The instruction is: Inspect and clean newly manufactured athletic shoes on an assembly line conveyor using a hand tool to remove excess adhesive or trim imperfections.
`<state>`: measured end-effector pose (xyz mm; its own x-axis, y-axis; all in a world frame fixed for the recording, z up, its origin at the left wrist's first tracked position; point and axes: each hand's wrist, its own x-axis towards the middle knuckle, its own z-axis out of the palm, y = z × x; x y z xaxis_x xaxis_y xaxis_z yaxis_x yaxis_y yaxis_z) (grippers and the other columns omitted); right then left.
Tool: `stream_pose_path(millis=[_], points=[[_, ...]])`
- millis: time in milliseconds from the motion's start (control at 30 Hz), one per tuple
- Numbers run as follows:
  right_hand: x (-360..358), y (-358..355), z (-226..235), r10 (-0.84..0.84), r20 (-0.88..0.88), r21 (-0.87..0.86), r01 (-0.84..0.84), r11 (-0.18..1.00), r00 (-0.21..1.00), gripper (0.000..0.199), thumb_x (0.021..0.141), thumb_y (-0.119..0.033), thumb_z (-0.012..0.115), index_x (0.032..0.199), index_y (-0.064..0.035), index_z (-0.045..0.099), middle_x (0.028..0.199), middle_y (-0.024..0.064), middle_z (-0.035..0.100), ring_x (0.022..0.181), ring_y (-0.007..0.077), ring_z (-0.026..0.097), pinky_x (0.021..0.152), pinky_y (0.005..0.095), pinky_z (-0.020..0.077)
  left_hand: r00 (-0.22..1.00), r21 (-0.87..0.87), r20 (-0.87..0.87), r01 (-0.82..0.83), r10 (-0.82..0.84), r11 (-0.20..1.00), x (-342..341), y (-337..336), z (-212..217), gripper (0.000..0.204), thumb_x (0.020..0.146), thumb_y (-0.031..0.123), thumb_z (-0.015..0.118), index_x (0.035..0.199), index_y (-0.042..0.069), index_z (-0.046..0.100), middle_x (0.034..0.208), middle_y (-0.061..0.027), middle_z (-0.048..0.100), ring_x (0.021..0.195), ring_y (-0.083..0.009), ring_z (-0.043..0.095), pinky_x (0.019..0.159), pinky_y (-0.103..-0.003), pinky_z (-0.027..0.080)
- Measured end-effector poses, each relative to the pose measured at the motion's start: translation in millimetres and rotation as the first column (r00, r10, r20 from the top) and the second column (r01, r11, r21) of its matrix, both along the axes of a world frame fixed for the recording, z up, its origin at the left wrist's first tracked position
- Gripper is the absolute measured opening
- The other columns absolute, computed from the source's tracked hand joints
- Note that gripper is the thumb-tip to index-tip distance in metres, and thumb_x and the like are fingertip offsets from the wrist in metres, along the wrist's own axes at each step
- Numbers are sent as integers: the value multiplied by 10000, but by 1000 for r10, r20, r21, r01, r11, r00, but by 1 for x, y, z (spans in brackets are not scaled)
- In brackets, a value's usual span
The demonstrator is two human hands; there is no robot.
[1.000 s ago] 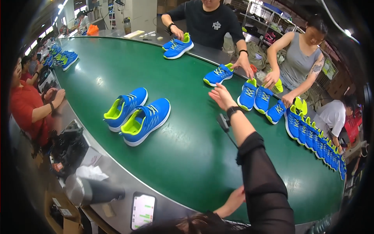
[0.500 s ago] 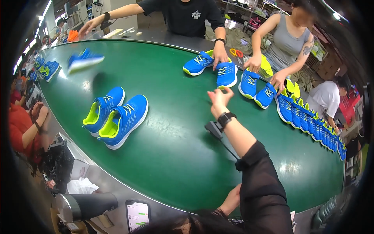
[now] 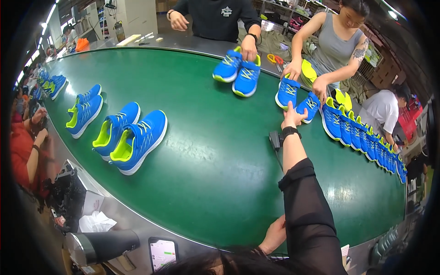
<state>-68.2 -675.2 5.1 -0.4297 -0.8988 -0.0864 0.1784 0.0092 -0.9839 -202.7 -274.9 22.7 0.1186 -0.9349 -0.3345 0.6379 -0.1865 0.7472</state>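
Since the earlier frame, shoes on the green conveyor belt (image 3: 220, 183) are riding further left: the near pair of blue shoes (image 3: 130, 135) is lying at the near left, and another blue pair (image 3: 84, 110) is trailing just beyond it. At the far side, a person in a black top is setting down a fresh pair (image 3: 237, 72) with one hand on the right shoe's heel.

The right hand (image 3: 291, 117) is stretching far across the belt, fingers loosely spread, fingertips touching the pair of blue shoes (image 3: 297, 98) that a person in a grey top is also holding; it is not closing around anything. The left hand (image 3: 275, 234) is resting at the near edge of the belt, partly hidden by the black sleeve, so I cannot tell what, if anything, it is gripping.

As a judgement, work is only partway along: several pairs are travelling off to the left, while a long row of blue shoes (image 3: 366, 142) is waiting along the right edge.
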Motion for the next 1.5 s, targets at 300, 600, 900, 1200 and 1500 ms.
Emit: stream_pose_path(millis=[300, 600, 900, 1200, 1500], points=[[11, -19, 5, -130, -117, 182, 150, 972, 985, 929, 651, -175, 874, 1338, -279, 257, 1309, 256, 300, 1086, 415, 513, 838, 452, 535, 967, -1, 254, -8, 8, 1000, -10, 1, -1, 385, 903, 135, 596, 1282, 84, 549, 1101, -114, 657, 966, -193, 643, 874, -298, 477], [6, -21, 14, -126, -119, 242, 152, 958, 985, 867, 652, -93, 855, 1272, -270, 274, 1299, 246, 324, 975, 359, 587, 658, 394, 614, 832, 28, 549, -116, 82, 993, -16, -4, 10, 254, 903, 172, 582, 1132, 66, 609, 1003, -103, 665, 889, -216, 649, 802, -316, 494], [-57, -9, 1, 324, 240, 103, -356, 929, 915, 623, 702, 69, 718, 1112, -194, 331, 1113, 130, 449, 931, 316, 569, 666, 479, 536, 811, 79, 577, -169, 93, 982, -27, -7, 13, 179, 879, 288, 609, 874, 109, 622, 810, -45, 639, 718, -201, 641, 652, -346, 495], [-296, 193, 89, 966, 85, 454, -872, 181, 245, 423, 813, 23, 699, 1037, -171, 396, 871, 52, 556, 661, 146, 593, 620, 295, 506, 566, -65, 428, -758, 705, 649, -16, -16, -7, 215, 952, 214, 508, 947, 3, 466, 972, -122, 451, 893, -240, 435, 825, -359, 365], [-303, 215, 132, 129, -971, 239, -763, 601, -203, 340, 766, -249, 721, 1029, -62, 614, 1153, 202, 579, 1152, 363, 518, 973, 494, 418, 888, -198, 220, -364, 404, 910, -65, 12, 12, 204, 969, 180, 489, 811, 64, 544, 703, 20, 508, 634, -56, 446, 576, -212, 357]])
